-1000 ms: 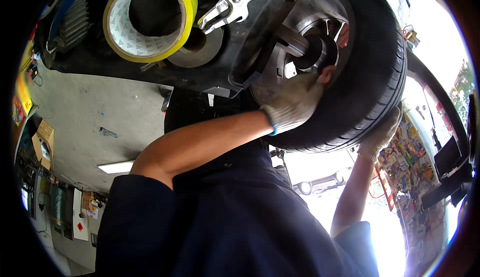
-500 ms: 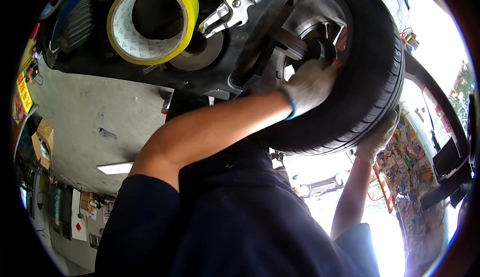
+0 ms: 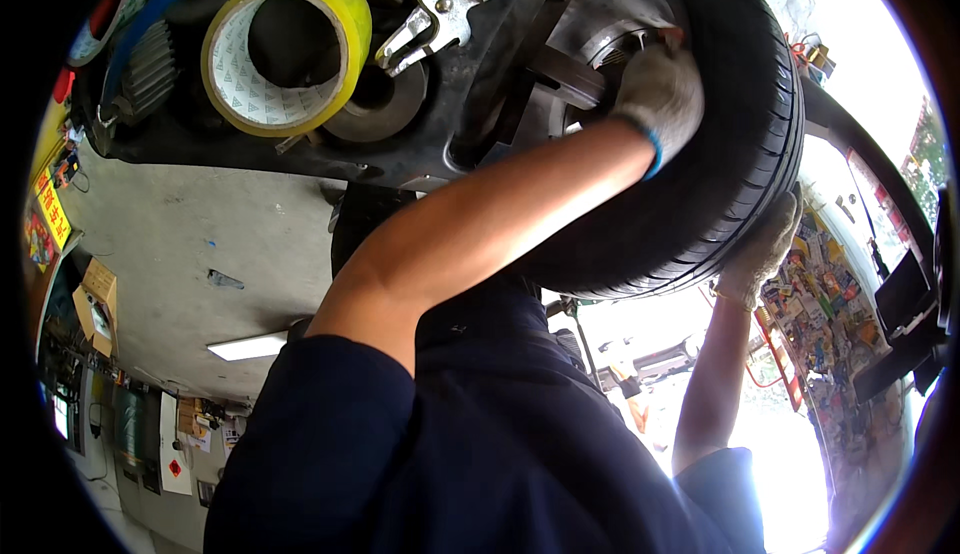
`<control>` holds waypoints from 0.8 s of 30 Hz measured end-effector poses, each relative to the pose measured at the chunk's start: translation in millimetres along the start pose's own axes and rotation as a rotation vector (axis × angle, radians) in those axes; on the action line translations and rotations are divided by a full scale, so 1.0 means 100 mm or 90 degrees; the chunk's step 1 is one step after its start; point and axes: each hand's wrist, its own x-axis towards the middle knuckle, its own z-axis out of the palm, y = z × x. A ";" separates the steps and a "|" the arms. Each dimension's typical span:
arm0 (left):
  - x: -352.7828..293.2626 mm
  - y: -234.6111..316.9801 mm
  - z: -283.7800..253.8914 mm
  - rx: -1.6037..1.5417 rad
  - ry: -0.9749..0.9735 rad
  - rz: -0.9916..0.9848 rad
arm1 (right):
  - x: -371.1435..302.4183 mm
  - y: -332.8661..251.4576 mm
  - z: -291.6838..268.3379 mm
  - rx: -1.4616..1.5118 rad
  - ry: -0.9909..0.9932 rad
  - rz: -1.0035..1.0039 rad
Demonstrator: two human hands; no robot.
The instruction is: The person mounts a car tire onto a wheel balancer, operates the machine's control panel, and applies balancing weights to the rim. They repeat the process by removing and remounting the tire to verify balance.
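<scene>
A black tyre stands upright on a metal wheel rim at the upper right. My left hand, in a whitish knit glove, reaches across to the rim's inner side. Its fingers are closed, with a small reddish tip showing at them; what they hold is mostly hidden. A dark metal bar juts out beside this hand in front of the rim. On the tyre's right side lies my right hand, also gloved, its fingers stretched along the tread and holding nothing.
Left of the wheel, a black tray bears a yellow tape roll, metal pliers, a round metal ring and a coil spring. A curved black arm rises at the right. An open cardboard box stands far left.
My left hand has moved up and slightly right along the rim, its forearm now reaching farther. My right hand stays against the tread. The view has shifted a little.
</scene>
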 end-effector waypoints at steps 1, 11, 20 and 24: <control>-0.24 -0.08 -0.02 -0.007 -0.008 -0.023 | -0.04 0.00 0.02 0.060 0.017 0.027; -0.53 -0.70 -0.66 -0.327 0.099 0.065 | 0.08 0.04 0.02 0.060 0.006 -0.001; -1.11 -0.89 -0.65 0.016 0.097 0.160 | 0.09 0.16 -0.05 0.015 0.002 -0.024; -0.97 -1.19 -0.50 -0.030 0.023 -0.048 | 0.02 0.12 -0.08 -0.022 0.009 0.006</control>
